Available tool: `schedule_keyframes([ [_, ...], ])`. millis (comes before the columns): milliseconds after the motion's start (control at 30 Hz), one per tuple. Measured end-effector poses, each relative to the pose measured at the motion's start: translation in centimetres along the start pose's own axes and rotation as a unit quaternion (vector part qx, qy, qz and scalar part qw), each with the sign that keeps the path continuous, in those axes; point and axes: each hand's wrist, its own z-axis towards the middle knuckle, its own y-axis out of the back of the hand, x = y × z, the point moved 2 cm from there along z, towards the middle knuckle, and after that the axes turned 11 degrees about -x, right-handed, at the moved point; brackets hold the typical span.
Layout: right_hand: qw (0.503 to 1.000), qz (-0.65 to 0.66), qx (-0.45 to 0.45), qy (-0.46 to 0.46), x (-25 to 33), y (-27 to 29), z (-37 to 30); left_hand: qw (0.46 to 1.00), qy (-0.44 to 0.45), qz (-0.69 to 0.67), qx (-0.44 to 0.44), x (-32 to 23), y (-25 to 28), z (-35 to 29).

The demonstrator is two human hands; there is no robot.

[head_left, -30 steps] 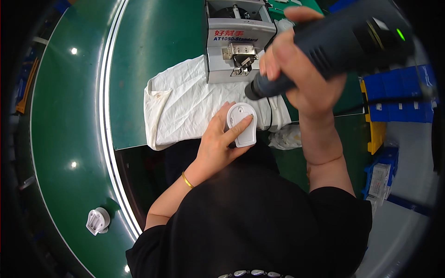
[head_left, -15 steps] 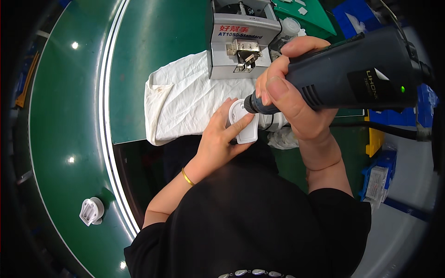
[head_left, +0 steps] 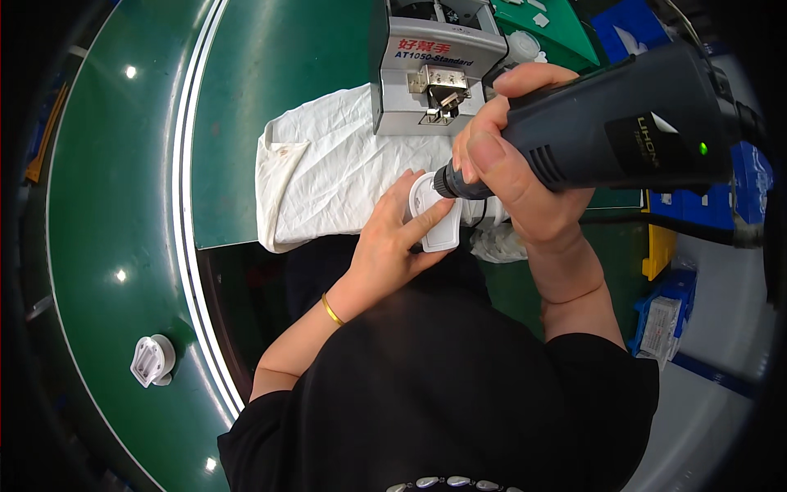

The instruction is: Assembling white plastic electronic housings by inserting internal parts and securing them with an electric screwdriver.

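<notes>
A white plastic housing (head_left: 443, 233), rounded at one end and squared at the other, is gripped between the thumb and fingers of my left hand (head_left: 393, 225). My right hand (head_left: 520, 160) is wrapped around a dark electric screwdriver (head_left: 607, 123), which lies nearly level with a green light glowing at its rear. The screwdriver's ribbed nose points into the rounded end of the housing; its bit and any screw there are hidden. Under and beyond the housing a white cloth (head_left: 328, 172) covers the table edge.
A grey screw-feeding machine (head_left: 438, 49) stands at the back on the green table (head_left: 246, 74). Behind it is a green tray (head_left: 557, 33) with small white parts. Another white housing (head_left: 153, 361) lies on the green conveyor (head_left: 106, 197) at left. Blue bins (head_left: 721, 205) and a black cable (head_left: 672, 227) are at right.
The white housing on the conveyor has shifted slightly up and left. My hands keep the same hold on the housing and screwdriver, while the whole view has moved a little.
</notes>
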Motion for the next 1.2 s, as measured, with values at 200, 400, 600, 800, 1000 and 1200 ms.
schedule_keyframes([
  [200,1.000,0.013,0.012,0.005,-0.8,0.2,0.0,1.000,-0.008,0.000,-0.008,-0.1,0.0,0.0],
  [400,0.994,-0.025,0.098,0.043,-0.6,1.0,0.8,1.000,0.002,0.014,0.000,-0.3,-0.1,0.0],
  [600,0.991,0.119,-0.051,-0.029,-1.6,7.0,2.6,0.983,-0.097,0.157,-0.003,-2.7,0.2,0.3],
  [800,0.931,-0.090,-0.247,-0.255,-8.2,23.0,5.1,0.971,-0.121,0.183,0.094,-4.4,2.1,1.4],
  [1000,0.882,-0.133,-0.327,-0.313,-17.2,33.5,4.6,0.969,-0.109,0.214,0.062,-3.3,4.4,1.4],
  [1200,0.888,-0.282,-0.278,-0.234,-20.1,34.4,5.3,0.983,0.061,0.129,-0.115,-0.8,9.0,0.7],
])
